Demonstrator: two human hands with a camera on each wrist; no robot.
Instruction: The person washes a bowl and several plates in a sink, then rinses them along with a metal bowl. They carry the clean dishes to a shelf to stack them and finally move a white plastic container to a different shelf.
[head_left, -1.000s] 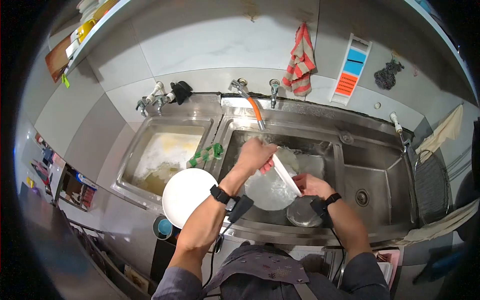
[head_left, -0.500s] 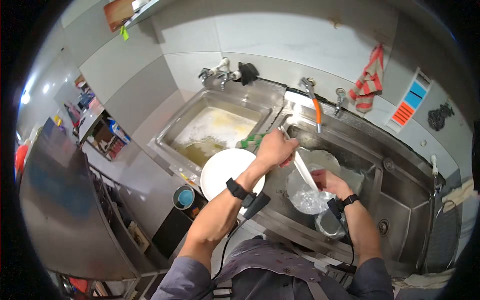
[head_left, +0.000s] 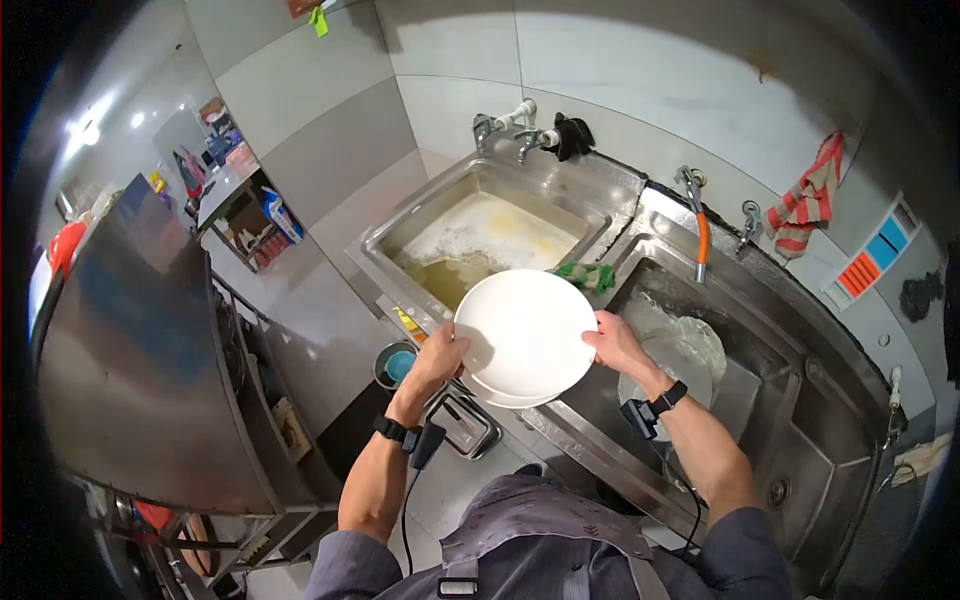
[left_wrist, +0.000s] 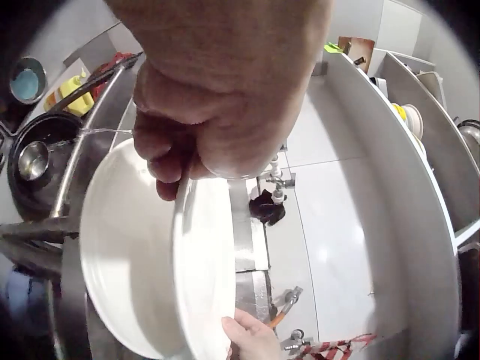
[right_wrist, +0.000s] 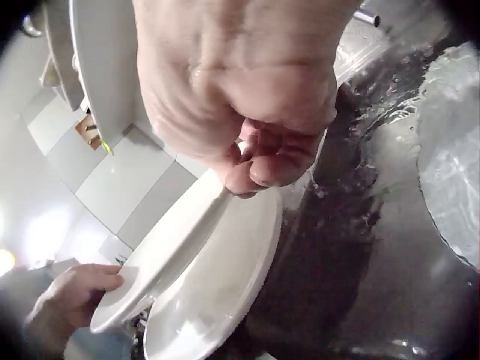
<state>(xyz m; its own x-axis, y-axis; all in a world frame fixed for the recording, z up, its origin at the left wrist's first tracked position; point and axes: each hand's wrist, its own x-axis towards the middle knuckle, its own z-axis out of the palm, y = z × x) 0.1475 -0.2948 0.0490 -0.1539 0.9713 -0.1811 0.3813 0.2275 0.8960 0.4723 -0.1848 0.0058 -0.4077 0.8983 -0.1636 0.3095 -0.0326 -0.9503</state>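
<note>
A white plate spans the gap between my two hands, held by opposite edges. My left hand pinches its left rim, and my right hand grips the right one. Just beneath is a second white plate by the front edge of the sinks; from the head its rim barely peeks out. In the right wrist view the held plate stands at an angle over the lower plate, with a wedge of space between them. Round, glassy-looking dishware sits in the water on the right.
Foamy, yellowish water fills the left sink. A green-and-white cloth lies on the divider near the plates. An orange-ended tap reaches over the middle basin. A pot holding something blue stands at lower left.
The plate has moved left from the middle basin, turning from edge-on to face-up above the other plate. My hands have spread to its opposite sides, and the head view has swung left.
</note>
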